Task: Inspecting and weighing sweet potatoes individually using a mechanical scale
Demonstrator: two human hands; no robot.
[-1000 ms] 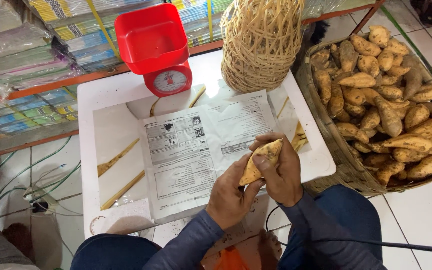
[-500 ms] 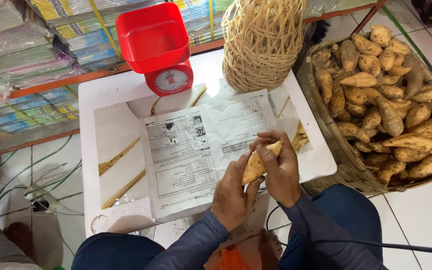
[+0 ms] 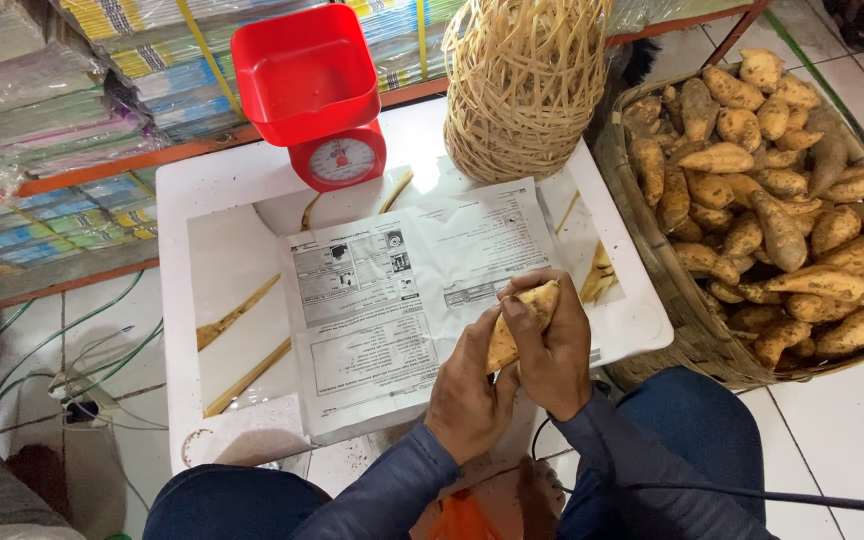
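**A sweet potato held in two hands**

The right hand (image 3: 552,350) grips the sweet potato (image 3: 517,325), and the left hand (image 3: 467,395) clasps its lower end. It is long, pale yellow-orange, above the printed paper (image 3: 402,300). Behind are a red scale (image 3: 317,95) and a basket of sweet potatoes (image 3: 682,320).

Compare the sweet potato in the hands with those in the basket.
The held sweet potato shows pale yellow peeled flesh; the basket sweet potatoes keep brown, dirt-speckled skins. The held one stands tilted between both hands; the others lie piled in the woven basket. Both taper at the ends.
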